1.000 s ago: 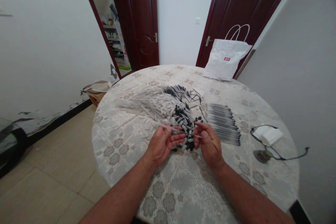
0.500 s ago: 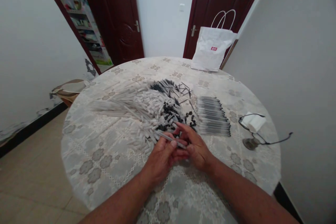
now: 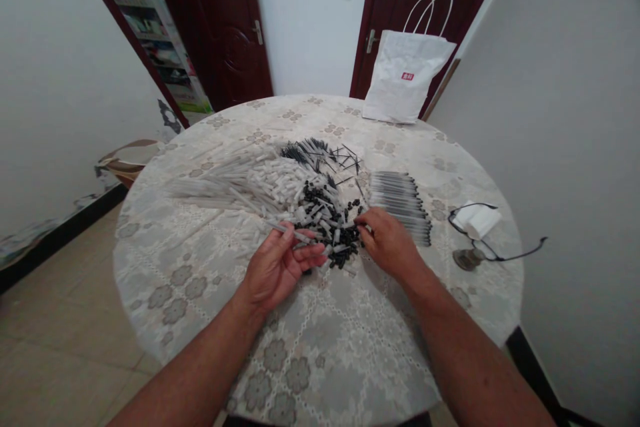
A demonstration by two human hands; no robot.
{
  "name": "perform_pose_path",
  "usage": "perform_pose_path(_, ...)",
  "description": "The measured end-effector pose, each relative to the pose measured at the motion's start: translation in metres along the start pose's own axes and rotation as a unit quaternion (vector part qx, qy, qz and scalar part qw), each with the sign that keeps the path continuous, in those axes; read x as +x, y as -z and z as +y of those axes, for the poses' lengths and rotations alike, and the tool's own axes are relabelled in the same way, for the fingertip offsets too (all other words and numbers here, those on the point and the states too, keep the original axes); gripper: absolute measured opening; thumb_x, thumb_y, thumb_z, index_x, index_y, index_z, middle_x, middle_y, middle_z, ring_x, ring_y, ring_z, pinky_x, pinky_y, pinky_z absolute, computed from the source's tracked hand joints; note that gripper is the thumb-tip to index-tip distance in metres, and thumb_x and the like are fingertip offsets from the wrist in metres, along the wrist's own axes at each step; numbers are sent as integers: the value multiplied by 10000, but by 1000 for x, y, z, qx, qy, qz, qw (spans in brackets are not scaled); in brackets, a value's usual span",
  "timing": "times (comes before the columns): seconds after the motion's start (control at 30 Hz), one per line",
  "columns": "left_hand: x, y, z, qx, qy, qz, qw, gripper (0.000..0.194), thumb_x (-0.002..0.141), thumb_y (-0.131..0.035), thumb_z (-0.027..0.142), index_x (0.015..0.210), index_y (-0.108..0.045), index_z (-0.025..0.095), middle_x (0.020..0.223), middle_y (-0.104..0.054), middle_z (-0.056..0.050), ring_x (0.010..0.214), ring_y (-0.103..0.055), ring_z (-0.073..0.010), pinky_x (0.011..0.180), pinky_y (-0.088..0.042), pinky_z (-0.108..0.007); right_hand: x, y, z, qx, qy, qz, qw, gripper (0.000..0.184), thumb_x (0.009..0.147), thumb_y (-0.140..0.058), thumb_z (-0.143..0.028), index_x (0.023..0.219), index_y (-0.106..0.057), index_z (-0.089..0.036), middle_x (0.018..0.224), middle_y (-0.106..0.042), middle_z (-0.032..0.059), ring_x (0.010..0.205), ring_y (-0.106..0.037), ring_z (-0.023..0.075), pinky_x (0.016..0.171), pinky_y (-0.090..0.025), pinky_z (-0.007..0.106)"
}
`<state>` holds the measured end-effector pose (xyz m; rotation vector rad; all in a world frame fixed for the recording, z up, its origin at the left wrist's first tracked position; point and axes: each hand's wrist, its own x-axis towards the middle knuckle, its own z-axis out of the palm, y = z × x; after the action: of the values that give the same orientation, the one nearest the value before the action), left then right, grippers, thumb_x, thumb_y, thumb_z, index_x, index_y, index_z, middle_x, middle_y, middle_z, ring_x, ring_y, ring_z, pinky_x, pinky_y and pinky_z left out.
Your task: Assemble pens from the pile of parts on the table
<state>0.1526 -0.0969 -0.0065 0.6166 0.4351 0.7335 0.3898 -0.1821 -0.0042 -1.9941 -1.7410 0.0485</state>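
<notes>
Between thumb and fingers, my left hand holds a clear pen barrel, its palm turned up. My right hand reaches down at the right side of a heap of small black plugs, its fingertips pinched together at the heap's edge; whether a plug is between them I cannot make out. White translucent pen caps are piled behind the left hand, mixed with the black plugs. Right of these, a neat row of pens with dark ends lies side by side.
Long clear tubes spread to the left, and dark-tipped refills lie at the back of the heap. A white paper bag stands at the far edge. Eyeglasses, a folded white tissue and a small round metal object are at the right.
My hands came together around the barrel, then parted. The left keeps the barrel and has moved left; the right has gone to the black plugs. The view has shifted too.
</notes>
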Motion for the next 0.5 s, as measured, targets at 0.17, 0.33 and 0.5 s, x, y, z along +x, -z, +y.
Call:
perform_pose_path(0.17,4,9,5,7,-5,-21,1000,235,935,-708,260,1055,-510,218,1015,-744,-25,872,-789,-260,853,-639,-539,-6,11,-15,-71,-25,-125,989,158,983,-555,-225,1046,-700,-219,1035,-685,61,930,-656,198,764,-432,279)
perform_pose_path(0.33,7,21,8,17,9,-77,997,166,979,-643,273,1077,-518,222,1036,-725,-23,867,-788,-256,841,-636,-535,-10,9,-21,-122,-52,-197,971,108,962,-598,-277,1024,-668,-223,1017,-706,56,885,-677,210,693,-390,287)
perform_pose_path(0.5,4,25,10,17,54,-167,984,119,994,-609,266,1052,-518,216,1020,-703,-26,829,-785,-250,810,-638,-521,-10,2,-29,-148,-69,-221,962,103,976,-576,-260,1047,-638,-219,1024,-708,66,871,-696,219,641,-366,286)
